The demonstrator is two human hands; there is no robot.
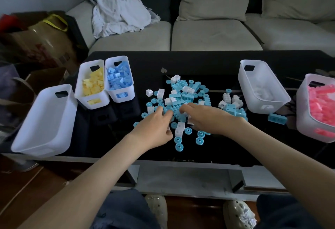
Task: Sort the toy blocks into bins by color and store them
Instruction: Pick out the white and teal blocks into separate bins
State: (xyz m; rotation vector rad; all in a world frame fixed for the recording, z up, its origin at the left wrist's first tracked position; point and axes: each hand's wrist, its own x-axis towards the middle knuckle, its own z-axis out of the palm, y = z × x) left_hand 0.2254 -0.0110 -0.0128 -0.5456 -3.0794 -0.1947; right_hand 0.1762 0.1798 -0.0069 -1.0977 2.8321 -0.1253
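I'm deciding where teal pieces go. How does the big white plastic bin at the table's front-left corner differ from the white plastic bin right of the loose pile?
The big white plastic bin at the front-left corner looks empty; the white plastic bin right of the pile holds white blocks. The left bin looks larger than the right one, though it is nearer the camera. Both are translucent, rectangular, with handle cut-outs.
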